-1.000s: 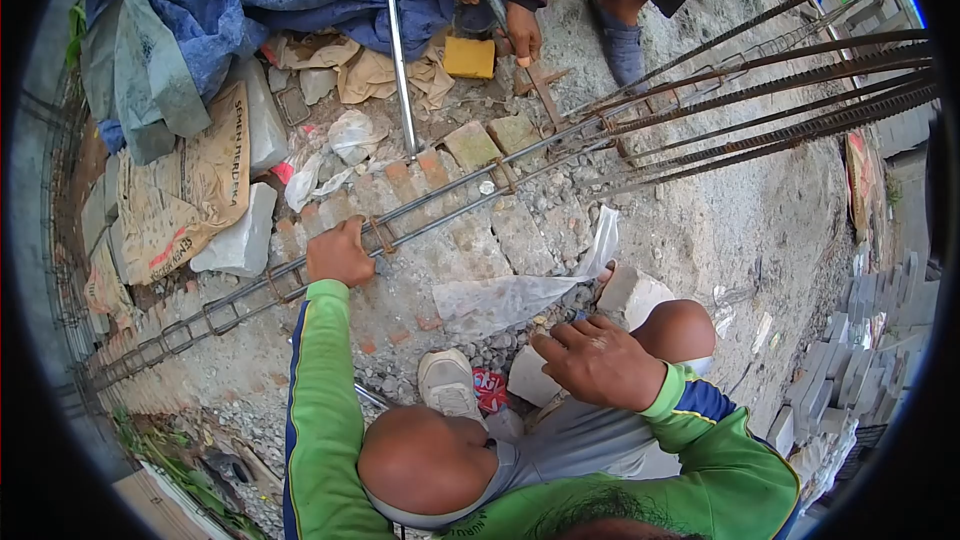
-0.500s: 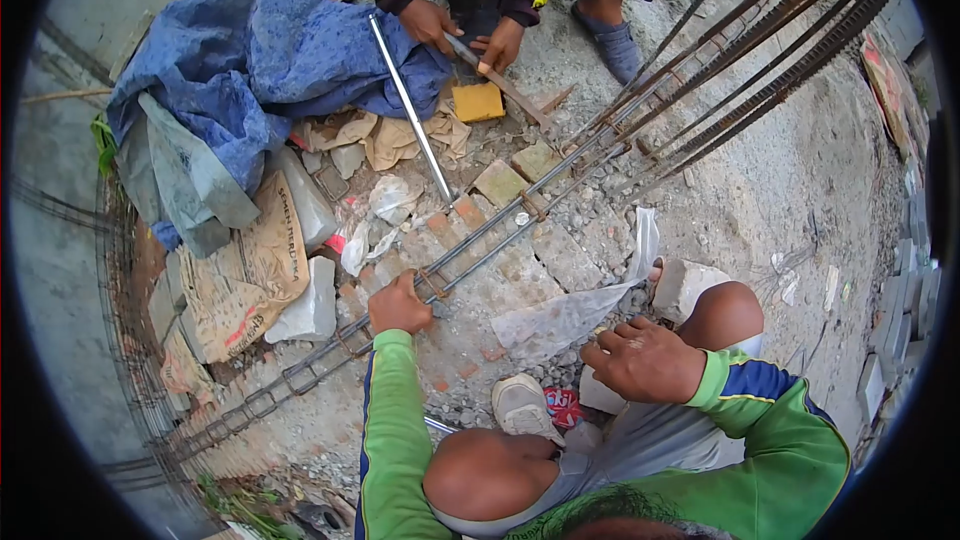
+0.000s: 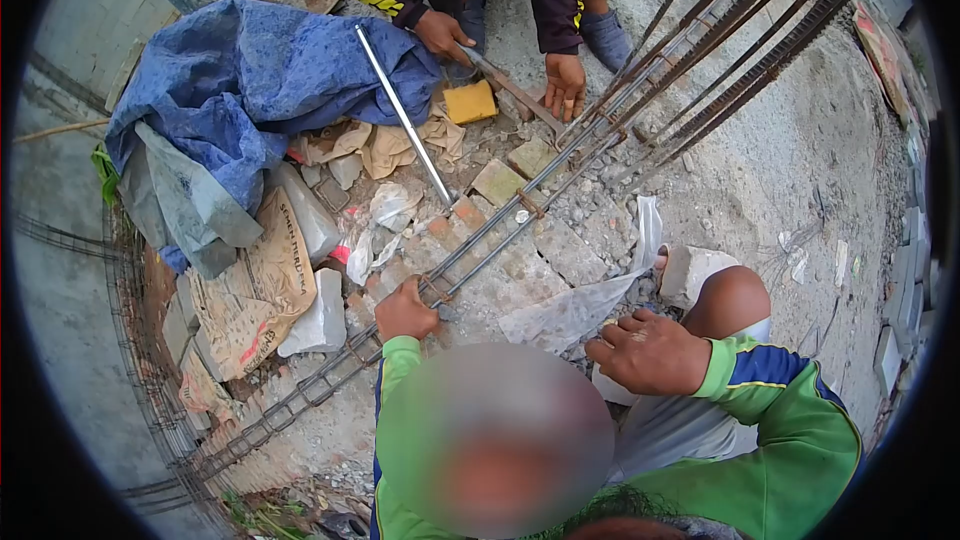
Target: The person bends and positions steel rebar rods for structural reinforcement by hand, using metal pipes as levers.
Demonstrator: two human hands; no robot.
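Observation:
My left hand [image 3: 406, 310] is closed around the long rebar cage [image 3: 500, 240], at one of its stirrups. The cage runs diagonally from lower left to upper right, over a row of bricks [image 3: 437, 235]. My right hand [image 3: 650, 352] hangs loosely curled beside my bent knee, apart from the cage, with nothing showing in it; its palm side is hidden. A strip of clear plastic sheet [image 3: 590, 295] lies between my hands. A blurred patch covers the area just in front of my body.
Across the cage crouches a co-worker, one hand [image 3: 445, 37] on a rusty bar-like tool [image 3: 515, 90], the other [image 3: 566, 87] low by the cage. A shiny metal tube [image 3: 405, 115] leans near a blue tarp [image 3: 270, 60] and cement sack [image 3: 265, 285]. Tall rebars [image 3: 770, 50] jut up right.
The co-worker's one hand has left the tool and reached down beside the cage. My hands stay nearly where they were; the view has shifted slightly.

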